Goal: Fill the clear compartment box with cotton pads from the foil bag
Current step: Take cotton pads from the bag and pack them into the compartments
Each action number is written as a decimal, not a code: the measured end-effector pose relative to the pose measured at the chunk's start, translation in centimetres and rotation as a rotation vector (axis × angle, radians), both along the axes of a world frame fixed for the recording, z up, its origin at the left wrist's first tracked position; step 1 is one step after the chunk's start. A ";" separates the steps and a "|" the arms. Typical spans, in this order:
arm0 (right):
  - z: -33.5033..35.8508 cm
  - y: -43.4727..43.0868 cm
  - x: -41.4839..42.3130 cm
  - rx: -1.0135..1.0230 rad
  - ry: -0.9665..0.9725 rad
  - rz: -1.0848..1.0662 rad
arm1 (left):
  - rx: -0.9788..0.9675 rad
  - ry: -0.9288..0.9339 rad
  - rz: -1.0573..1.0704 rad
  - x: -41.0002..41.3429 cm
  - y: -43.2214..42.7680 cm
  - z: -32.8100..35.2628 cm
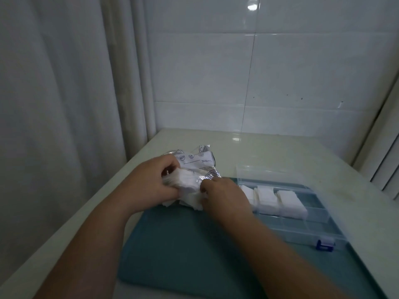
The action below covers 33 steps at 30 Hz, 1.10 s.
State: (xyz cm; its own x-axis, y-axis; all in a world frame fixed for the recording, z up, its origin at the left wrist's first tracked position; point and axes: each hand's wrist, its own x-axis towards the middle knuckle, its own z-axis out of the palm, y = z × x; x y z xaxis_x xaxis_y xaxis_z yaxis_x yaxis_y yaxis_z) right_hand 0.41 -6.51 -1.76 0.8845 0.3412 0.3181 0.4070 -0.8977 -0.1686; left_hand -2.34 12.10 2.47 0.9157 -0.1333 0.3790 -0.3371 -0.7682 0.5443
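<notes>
— Holding the foil bag [195,160] at the far left corner of the teal mat [183,244], are you?

— Yes. Your left hand [151,182] has its grip clamped on the bag's open mouth, thumb and fingers curled round the crumpled foil and the bunch of cotton pads [187,184] spilling from it.

— And your right hand [224,195]?

— Its knuckles face the camera and the fingertips are tucked out of sight behind the pads. They look pinched on the loose pads at the bag's mouth, but the contact itself is hidden.

— How many pads are out?

— You cannot count them: they blur into one white mass between your hands, with a few edges lying on the mat below.

— Where is the clear compartment box [302,216]?

— On the right part of the mat, just beside your right hand, lid [269,171] standing open at the back. Three far compartments hold white stacks of pads [289,203]; your right hand covers part of the leftmost stack. The near compartments are see-through and hard to read through the motion blur. A blue latch [325,244] sits on the near edge.

— The print on the bag?

— Small icons and a word like "Content", upside down; the rest is too creased to read.

— The worktop [259,152]?

— Pale and glossy, against a white tiled wall [280,72], a curtain [54,93] to the left. The mat's near edge is cut off by your forearms.
</notes>
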 end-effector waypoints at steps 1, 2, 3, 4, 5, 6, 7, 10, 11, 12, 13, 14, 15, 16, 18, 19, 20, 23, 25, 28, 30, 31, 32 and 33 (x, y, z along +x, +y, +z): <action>0.0 0.1 -0.1 0.004 -0.012 -0.007 | -0.022 0.003 0.010 0.1 -0.1 0.0; 0.0 0.1 -0.2 0.009 -0.013 -0.014 | -0.045 0.007 0.019 0.1 -0.2 -0.1; 0.1 0.1 -0.3 0.014 -0.005 -0.019 | -0.069 0.014 0.026 0.2 -0.3 -0.1; 0.3 0.1 -0.4 0.021 0.009 -0.020 | -0.097 0.020 0.032 0.2 -0.4 0.0; 0.5 0.1 -0.5 0.036 0.030 -0.017 | -0.127 0.023 0.039 0.2 -0.6 0.0; 0.8 -0.1 -0.7 0.063 0.064 -0.013 | -0.156 0.024 0.044 0.2 -0.7 0.1; 1.2 -0.3 -1.0 0.098 0.102 -0.007 | -0.187 0.024 0.050 0.3 -0.9 0.2; 2.2 -1.5 -1.5 0.274 0.205 -0.012 | -0.311 0.016 0.087 0.7 -1.5 0.4; 2.5 -2.1 -1.5 0.358 0.230 -0.032 | -0.363 0.024 0.096 0.8 -1.8 0.5; 2.8 -2.8 -1.5 0.436 0.245 -0.056 | -0.409 0.038 0.097 1.0 -2.1 0.5; 3.0 -3.5 -1.2 0.496 0.253 -0.081 | -0.442 0.054 0.097 1.2 -2.5 0.5; 3.2 -4.1 -1.0 0.544 0.264 -0.104 | -0.465 0.069 0.102 1.5 -2.8 0.4; 3.6 -4.9 -0.8 0.589 0.281 -0.127 | -0.481 0.077 0.109 1.8 -3.4 0.3; 3.8 -5.5 -0.7 0.638 0.307 -0.142 | -0.495 0.079 0.120 2.2 -4.0 0.2; 4.2 -6.9 -0.6 0.738 0.367 -0.147 | -0.521 0.088 0.136 2.8 -5.6 0.1; 4.3 -7.7 -0.6 0.774 0.395 -0.140 | -0.534 0.098 0.140 3.1 -6.6 0.0; 4.4 -8.3 -0.6 0.811 0.417 -0.131 | -0.544 0.113 0.142 3.3 -7.4 0.0; 4.8 -9.9 -0.7 0.909 0.456 -0.126 | -0.584 0.157 0.126 3.8 -9.6 0.3; 5.0 -10.8 -0.6 0.928 0.474 -0.136 | -0.613 0.175 0.107 4.1 -10.8 0.4; 4.8 -11.6 -0.5 0.897 0.478 -0.134 | -0.705 0.174 0.092 4.2 -12.0 0.0; 4.3 -11.9 -0.7 0.898 0.488 -0.128 | -0.779 0.184 0.086 4.1 -12.5 -0.8; 4.0 -12.0 -0.7 0.913 0.491 -0.123 | -0.795 0.190 0.081 4.1 -12.6 -1.2; 3.8 -12.1 -0.7 0.923 0.486 -0.120 | -0.797 0.194 0.075 4.1 -12.7 -1.6; 3.6 -12.1 -0.6 0.928 0.473 -0.125 | -0.795 0.199 0.069 4.1 -12.8 -2.0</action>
State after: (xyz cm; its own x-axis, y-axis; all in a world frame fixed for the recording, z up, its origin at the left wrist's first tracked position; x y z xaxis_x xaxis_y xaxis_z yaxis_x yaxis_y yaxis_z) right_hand -0.18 -18.63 1.82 0.9991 0.0377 0.0210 0.0334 -0.3656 -0.9302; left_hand 1.76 -0.71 0.46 0.9721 0.1656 0.1662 -0.1430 -0.1433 0.9793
